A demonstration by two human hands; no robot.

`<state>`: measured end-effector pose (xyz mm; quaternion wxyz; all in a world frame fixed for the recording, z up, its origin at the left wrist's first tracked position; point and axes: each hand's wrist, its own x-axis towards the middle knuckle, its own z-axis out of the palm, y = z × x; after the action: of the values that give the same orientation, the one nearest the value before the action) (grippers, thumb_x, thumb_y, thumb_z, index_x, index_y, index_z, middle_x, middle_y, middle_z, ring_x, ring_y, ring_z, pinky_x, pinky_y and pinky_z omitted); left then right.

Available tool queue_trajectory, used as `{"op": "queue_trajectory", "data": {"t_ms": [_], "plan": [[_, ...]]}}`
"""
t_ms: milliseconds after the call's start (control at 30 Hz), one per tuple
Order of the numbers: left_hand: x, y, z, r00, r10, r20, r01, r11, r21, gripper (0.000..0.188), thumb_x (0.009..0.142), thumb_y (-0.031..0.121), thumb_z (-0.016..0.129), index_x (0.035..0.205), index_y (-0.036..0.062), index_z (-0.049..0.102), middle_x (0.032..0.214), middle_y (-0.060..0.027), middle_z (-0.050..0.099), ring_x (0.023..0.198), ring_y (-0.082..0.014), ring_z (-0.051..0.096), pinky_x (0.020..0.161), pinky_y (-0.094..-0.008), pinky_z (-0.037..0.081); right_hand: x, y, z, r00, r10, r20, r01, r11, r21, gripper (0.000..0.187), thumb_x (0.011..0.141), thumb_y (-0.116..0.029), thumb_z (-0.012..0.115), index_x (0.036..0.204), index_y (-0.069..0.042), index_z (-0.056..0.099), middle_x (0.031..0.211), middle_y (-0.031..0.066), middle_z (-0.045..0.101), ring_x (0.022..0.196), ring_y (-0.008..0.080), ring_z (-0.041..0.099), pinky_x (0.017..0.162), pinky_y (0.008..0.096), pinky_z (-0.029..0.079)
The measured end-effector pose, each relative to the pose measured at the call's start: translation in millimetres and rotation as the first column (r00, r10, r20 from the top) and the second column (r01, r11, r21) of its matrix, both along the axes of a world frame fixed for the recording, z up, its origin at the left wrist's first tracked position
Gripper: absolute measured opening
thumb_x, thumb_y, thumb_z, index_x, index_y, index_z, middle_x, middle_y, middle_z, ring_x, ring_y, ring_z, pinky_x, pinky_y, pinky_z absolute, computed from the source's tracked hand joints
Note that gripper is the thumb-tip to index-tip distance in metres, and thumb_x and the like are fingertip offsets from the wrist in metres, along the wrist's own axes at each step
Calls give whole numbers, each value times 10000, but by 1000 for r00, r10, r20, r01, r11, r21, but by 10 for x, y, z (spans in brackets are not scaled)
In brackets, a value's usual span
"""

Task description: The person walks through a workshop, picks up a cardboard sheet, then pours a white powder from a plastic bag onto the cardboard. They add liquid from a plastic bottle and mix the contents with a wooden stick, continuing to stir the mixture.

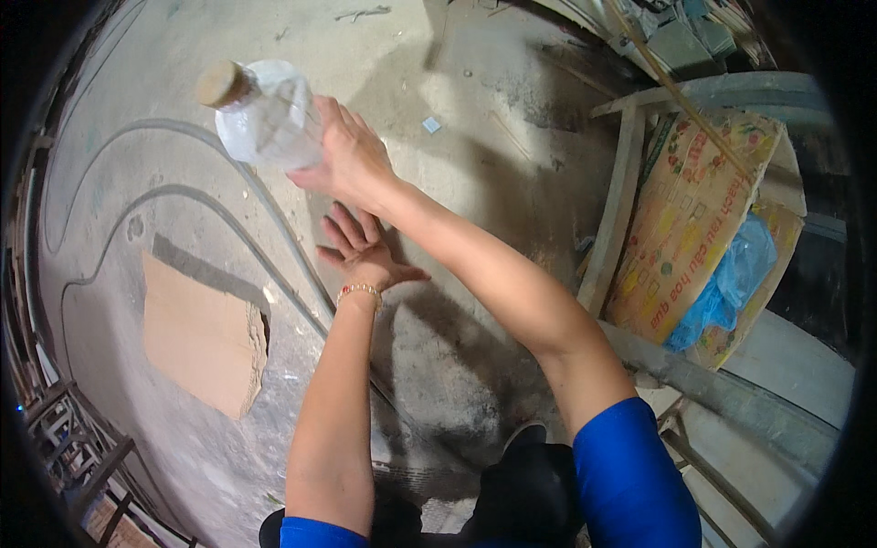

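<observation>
- While the right hand [352, 160] is closed around the base end of the clear plastic bottle [269, 114] in the head view, the bottle is held out over the concrete floor [475, 119], tilted with its tan cap [219, 84] pointing up and left; a grip this far from the neck could let the bottle swing or slip.
- Left hand [361, 247]: open, fingers spread, holding nothing, just below the right wrist and apart from the bottle. It gives no support, so a slip would probably not be caught.
- Hoses [228, 205] curve across the floor beneath the arms, and a flat cardboard sheet [201, 338] lies near them; both are likely trip or snag points.
- A printed carton [685, 219] with a blue plastic bag [726, 283] leans on a wooden frame [617, 210] to the right; a wide swing of the right elbow could knock it.
- Bottle contents cannot be determined.
</observation>
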<state>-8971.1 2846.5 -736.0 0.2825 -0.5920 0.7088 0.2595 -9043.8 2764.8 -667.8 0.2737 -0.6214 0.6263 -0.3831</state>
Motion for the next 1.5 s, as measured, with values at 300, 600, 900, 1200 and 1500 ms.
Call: {"op": "queue_trajectory", "data": {"t_ms": [300,600,900,1200,1500], "plan": [[22,9,68,983,57,-173,-65,997,-42,1632,320,673,811,1377,7,-239,1392,-359,-258,1272,-520,-279,950,-694,-92,-1701,-432,-566,941,-336,-41,338,939,58,338,755,-64,567,1093,-64,582,1051,159,608,973,300,582,860,389,455],[143,-82,69,989,106,-104,-107,994,0,1615,338,647,821,1378,7,-235,1372,-372,-282,1250,-516,-320,942,-690,-116,-3448,-375,-1081,644,-472,-602,669,729,144,486,924,-242,414,1347,-10,355,1364,248,371,1263,393,362,1045,447,305],[-46,-89,88,995,51,-86,-48,998,39,1570,373,668,795,1399,18,-201,1398,-343,-267,1274,-512,-285,967,-694,-90,-4175,-437,-988,582,-262,-770,661,704,260,510,919,-190,423,1404,-137,276,1422,151,327,1304,349,320,1065,445,292],[-8,-51,75,971,104,-216,-122,990,-70,1566,317,583,847,1437,60,-114,1444,-305,-199,1320,-495,-201,998,-684,-62,-2979,-800,-600,635,-249,-731,39,956,-292,227,872,-199,561,1095,-167,588,1060,114,606,1015,313,546,876,436,421],[203,22,191,987,80,-140,-89,994,-64,1519,378,608,816,1436,63,-127,1456,-292,-177,1329,-493,-174,1007,-692,-21,-755,-590,10,961,-258,97,274,847,-455,244,911,-221,562,1126,-108,583,893,41,652,816,160,617,705,297,483]]}}
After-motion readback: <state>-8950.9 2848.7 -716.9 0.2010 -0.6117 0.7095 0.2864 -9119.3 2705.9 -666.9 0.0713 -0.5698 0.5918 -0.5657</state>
